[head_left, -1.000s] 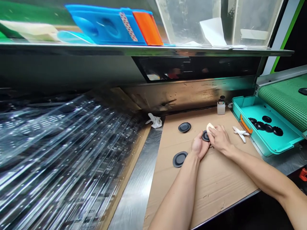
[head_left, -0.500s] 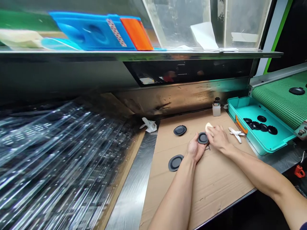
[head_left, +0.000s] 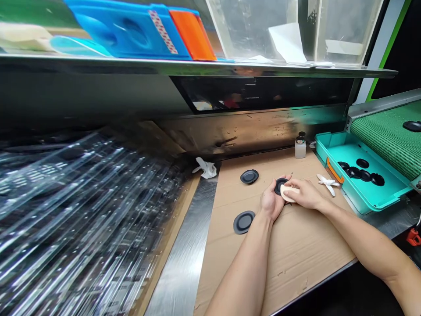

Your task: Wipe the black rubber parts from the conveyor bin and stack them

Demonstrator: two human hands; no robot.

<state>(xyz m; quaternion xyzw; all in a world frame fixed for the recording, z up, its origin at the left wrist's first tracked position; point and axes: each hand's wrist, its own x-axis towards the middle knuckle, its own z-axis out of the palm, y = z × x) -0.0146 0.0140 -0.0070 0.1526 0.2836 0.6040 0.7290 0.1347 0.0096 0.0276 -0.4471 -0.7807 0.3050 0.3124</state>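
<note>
Lower than a moment ago, the cream sponge pad (head_left: 289, 193) now lies against the near edge of the black rubber disc (head_left: 280, 186), with the right hand (head_left: 305, 194) closed around it. The left hand (head_left: 272, 202) holds the disc up off the cardboard sheet (head_left: 296, 250), its fingers curled around the rim. I read that cupped grip as bracing the disc against the pad's pressure. The right fingers stay tight on the pad, with no wide gap showing. The disc looks dark and matte, with a raised rim, and sits toward the tabletop's far right side. Two matching discs (head_left: 249, 176) lie flat on the cardboard to the left, while a teal tray (head_left: 368, 199) at the right edge holds more.
</note>
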